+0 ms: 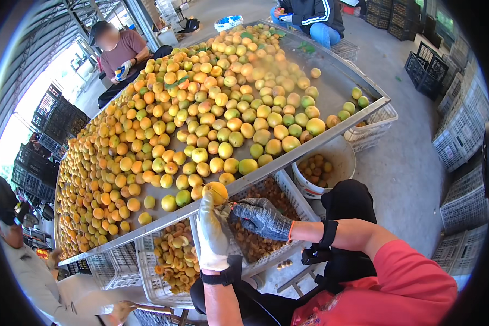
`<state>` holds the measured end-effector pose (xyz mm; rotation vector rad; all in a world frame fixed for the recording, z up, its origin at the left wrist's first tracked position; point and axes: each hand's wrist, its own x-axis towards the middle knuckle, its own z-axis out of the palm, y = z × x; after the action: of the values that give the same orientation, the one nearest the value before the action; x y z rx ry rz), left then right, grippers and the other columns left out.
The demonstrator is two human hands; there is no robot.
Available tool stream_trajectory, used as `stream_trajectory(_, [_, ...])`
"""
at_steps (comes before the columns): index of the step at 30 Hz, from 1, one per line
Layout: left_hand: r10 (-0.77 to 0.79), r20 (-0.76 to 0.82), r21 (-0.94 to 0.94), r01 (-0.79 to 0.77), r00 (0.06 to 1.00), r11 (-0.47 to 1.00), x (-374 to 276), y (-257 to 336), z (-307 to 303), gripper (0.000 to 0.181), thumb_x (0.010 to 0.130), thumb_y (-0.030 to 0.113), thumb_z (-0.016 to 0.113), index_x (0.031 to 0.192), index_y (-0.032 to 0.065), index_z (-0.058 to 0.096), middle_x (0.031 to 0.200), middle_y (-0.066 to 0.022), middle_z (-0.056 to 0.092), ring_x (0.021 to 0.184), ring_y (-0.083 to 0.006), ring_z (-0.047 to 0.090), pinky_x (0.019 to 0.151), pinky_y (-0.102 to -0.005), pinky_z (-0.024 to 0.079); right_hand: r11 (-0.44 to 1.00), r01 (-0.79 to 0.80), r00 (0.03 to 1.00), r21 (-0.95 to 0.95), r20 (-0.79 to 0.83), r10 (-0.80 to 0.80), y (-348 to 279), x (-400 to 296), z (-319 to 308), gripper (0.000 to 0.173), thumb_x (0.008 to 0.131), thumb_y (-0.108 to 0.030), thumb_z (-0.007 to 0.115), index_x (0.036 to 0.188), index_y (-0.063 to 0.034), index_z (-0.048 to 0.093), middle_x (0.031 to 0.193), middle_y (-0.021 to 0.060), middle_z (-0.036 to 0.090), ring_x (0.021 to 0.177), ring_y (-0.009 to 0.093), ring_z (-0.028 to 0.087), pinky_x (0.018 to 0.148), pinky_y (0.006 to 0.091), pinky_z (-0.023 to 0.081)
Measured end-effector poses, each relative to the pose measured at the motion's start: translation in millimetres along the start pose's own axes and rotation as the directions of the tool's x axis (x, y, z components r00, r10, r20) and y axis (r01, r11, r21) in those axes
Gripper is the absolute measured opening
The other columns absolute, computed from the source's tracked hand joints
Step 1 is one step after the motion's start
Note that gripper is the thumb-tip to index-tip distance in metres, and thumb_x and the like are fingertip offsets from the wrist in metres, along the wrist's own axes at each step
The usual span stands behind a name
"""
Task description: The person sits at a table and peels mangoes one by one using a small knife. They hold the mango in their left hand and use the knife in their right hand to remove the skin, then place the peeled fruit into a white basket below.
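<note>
In a white glove, my left hand (212, 234) holds a ripe apricot (216, 192) at the near edge of a metal-rimmed table. My right hand (263, 218), in a grey knit glove with an orange cuff, is closed beside that fruit. A small thin tool (231, 204) shows at its fingertips, against the apricot; most of it is hidden. Loose apricots (203, 118), yellow, orange and some green, cover much of the tabletop. Under my hands stands a pale plastic crate (295, 195) of brown pits or scraps. Another crate (146, 269), to its left, holds halved apricots (177, 254).
The raised table rim (309, 157) runs between me and the fruit. A bucket (344, 163) with apricots stands at right. People sit across the table (124, 53) and at far right (313, 20); another person (28, 261) is at left. Stacked crates (460, 126) line the right side.
</note>
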<state>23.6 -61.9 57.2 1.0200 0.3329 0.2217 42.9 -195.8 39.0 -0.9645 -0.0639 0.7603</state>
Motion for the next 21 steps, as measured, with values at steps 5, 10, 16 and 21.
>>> stream_trajectory(5, [0.196,0.055,0.118,-0.201,0.979,0.972,-7.7,-1.2,11.2,0.032,0.096,0.029,0.052,0.112,0.0021,0.054,0.097,-0.0061,0.061,0.086,-0.0161,0.059,0.08,-0.0287,0.045,1.0,0.008,1.0,0.02,0.015,-0.008,0.2,7.4,-0.1,0.023,0.092,-0.032,0.061,0.096,-0.01,0.064,0.064,-0.0051,0.049,0.056,0.004,0.042,0.048,0.0208,0.033])
stream_trajectory(10, [-0.049,0.021,-0.202,0.052,0.999,0.978,-13.1,4.9,20.7,0.034,0.094,0.038,0.055,0.104,0.0047,0.056,0.093,-0.0072,0.063,0.08,-0.0194,0.06,0.076,-0.0327,0.049,0.996,0.087,0.996,0.018,0.025,-0.087,9.1,6.7,-1.9,0.021,0.092,-0.031,0.061,0.097,-0.0103,0.064,0.07,-0.0064,0.052,0.059,0.004,0.043,0.05,0.02,0.033])
stream_trajectory(16, [0.087,0.072,-0.137,-0.077,0.994,0.988,-2.4,-4.7,8.6,0.034,0.095,0.035,0.053,0.11,0.0046,0.056,0.096,-0.0073,0.063,0.085,-0.0186,0.059,0.083,-0.0325,0.046,0.99,0.061,0.998,-0.127,0.005,-0.061,4.7,9.0,-12.6,0.02,0.093,-0.026,0.06,0.1,-0.0083,0.066,0.075,-0.0071,0.057,0.063,0.002,0.046,0.053,0.0186,0.036])
stream_trajectory(21, [-0.036,0.059,-0.313,0.052,0.998,0.948,8.1,2.1,-1.2,0.05,0.089,0.057,0.051,0.099,0.0079,0.055,0.078,-0.0073,0.06,0.069,-0.0205,0.057,0.063,-0.0326,0.047,0.651,0.466,0.858,-0.599,0.129,-0.496,38.1,23.3,-27.1,0.023,0.091,-0.024,0.062,0.101,-0.0037,0.065,0.084,-0.0042,0.062,0.076,0.009,0.054,0.069,0.0283,0.047])
